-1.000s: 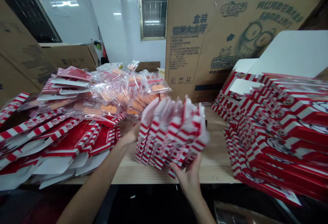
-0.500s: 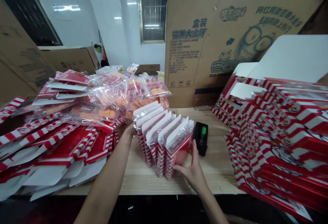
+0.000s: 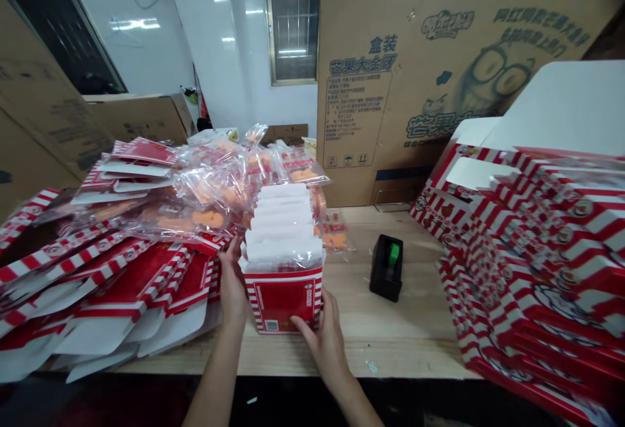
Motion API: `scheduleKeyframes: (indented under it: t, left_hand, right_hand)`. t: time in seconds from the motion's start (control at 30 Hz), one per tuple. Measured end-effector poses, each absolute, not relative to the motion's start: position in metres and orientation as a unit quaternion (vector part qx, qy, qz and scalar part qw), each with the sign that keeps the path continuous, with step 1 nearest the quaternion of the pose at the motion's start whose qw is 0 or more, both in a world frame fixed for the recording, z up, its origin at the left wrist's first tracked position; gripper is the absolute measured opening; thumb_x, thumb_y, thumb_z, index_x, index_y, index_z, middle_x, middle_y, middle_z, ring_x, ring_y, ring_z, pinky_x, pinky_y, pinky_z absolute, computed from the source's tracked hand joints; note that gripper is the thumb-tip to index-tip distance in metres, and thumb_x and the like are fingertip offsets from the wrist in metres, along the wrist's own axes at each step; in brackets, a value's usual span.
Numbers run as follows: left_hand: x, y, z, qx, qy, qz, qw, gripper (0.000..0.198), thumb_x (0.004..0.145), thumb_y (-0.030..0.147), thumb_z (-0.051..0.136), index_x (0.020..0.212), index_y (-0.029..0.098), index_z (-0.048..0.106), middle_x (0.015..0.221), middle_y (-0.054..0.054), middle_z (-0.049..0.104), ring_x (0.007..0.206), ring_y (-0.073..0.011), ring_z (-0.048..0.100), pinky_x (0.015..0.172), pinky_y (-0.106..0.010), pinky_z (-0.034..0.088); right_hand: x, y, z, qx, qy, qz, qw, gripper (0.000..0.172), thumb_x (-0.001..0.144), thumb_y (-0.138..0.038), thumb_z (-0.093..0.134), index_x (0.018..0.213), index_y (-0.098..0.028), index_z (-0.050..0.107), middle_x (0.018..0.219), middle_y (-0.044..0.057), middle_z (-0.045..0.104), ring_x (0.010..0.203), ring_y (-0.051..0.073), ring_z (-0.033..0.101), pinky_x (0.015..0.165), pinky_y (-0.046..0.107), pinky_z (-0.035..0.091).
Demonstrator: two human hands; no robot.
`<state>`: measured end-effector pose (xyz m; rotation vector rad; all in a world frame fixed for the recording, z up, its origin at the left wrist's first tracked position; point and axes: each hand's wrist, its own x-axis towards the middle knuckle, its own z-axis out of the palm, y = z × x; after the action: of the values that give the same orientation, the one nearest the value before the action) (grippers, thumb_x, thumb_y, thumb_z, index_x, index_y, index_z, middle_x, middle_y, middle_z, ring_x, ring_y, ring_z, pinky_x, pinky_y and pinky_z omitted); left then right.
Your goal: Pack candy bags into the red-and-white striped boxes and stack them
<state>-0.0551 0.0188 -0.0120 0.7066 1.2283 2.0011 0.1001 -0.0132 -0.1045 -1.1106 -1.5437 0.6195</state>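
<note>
A row of several red-and-white striped snack boxes [image 3: 283, 298] stands upright on the wooden table, front to back, facing me. Their white top flaps [image 3: 283, 228] are up, with clear plastic showing in the front one. My left hand [image 3: 233, 284] presses against the row's left side, its fingertips partly hidden. On the right, my right hand [image 3: 325, 332] grips the front box, thumb across its red face and fingers along its side. Behind the row lie clear bags of orange pieces [image 3: 209, 186]; one such bag [image 3: 334, 238] rests just right of the row.
A black tape dispenser [image 3: 387, 267] with a green part sits right of the boxes on the table [image 3: 410, 336]. Striped cartons [image 3: 537, 271] are piled at right, more flattened ones [image 3: 112, 290] at left. A large brown carton [image 3: 361, 108] stands behind.
The row of boxes has turned from a slant to face me squarely and shifted left. Both hands moved with it, and the bag on its right has come into sight.
</note>
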Motion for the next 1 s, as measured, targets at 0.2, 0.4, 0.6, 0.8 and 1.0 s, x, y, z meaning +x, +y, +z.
scheduleKeyframes:
  t: [0.2, 0.4, 0.6, 0.8, 1.0]
  left_hand:
    - [-0.019, -0.035, -0.059, 0.343, 0.57, 0.735, 0.13, 0.054, 0.082, 0.051, 0.05, 0.126, 0.019, 0.048, 0.134, -0.01, 0.048, 0.127, -0.0237, 0.041, 0.106, -0.033, 0.031]
    - [-0.012, -0.046, -0.043, 0.397, 0.551, 0.734, 0.023, 0.037, 0.087, 0.038, 0.046, 0.116, 0.017, 0.052, 0.108, -0.009, 0.061, 0.093, -0.0182, 0.06, 0.079, -0.025, 0.048]
    - [-0.012, -0.051, -0.014, 0.386, 0.569, 0.725, 0.04, 0.018, 0.083, 0.03, 0.048, 0.093, 0.018, 0.059, 0.09, -0.003, 0.06, 0.082, -0.0158, 0.057, 0.074, -0.024, 0.044]
    - [0.0, -0.053, -0.006, 0.452, 0.577, 0.68, 0.028, 0.017, 0.084, 0.019, 0.041, 0.09, 0.019, 0.057, 0.104, -0.004, 0.052, 0.099, -0.0182, 0.05, 0.086, -0.027, 0.039]
    - [0.002, -0.063, -0.028, 0.472, 0.56, 0.681, -0.006, 0.04, 0.089, 0.034, 0.041, 0.125, 0.018, 0.049, 0.123, -0.011, 0.049, 0.116, -0.0226, 0.044, 0.098, -0.034, 0.034]
  right_hand:
    - [0.108, -0.015, -0.068, -0.402, -0.672, 0.191, 0.592, 0.063, 0.087, -0.018, 0.05, 0.142, -0.028, 0.022, 0.131, 0.011, 0.045, 0.122, 0.024, 0.044, 0.097, 0.042, 0.042]
    - [0.119, -0.019, -0.057, -0.314, -0.672, 0.196, 0.642, 0.061, 0.083, -0.014, 0.055, 0.138, -0.031, 0.033, 0.123, 0.009, 0.048, 0.116, 0.023, 0.048, 0.093, 0.04, 0.045]
    - [0.133, -0.022, -0.041, -0.265, -0.705, 0.212, 0.622, 0.048, 0.085, -0.017, 0.051, 0.13, -0.031, 0.043, 0.11, 0.007, 0.058, 0.104, 0.022, 0.054, 0.083, 0.039, 0.049]
    - [0.149, -0.023, -0.027, -0.285, -0.716, 0.224, 0.597, 0.03, 0.088, -0.014, 0.045, 0.107, -0.029, 0.062, 0.092, 0.004, 0.065, 0.085, 0.018, 0.061, 0.068, 0.028, 0.05]
    - [0.151, -0.031, -0.017, -0.313, -0.637, 0.404, 0.577, 0.035, 0.09, -0.022, 0.047, 0.122, -0.034, 0.053, 0.117, 0.003, 0.062, 0.106, 0.018, 0.058, 0.088, 0.03, 0.047]
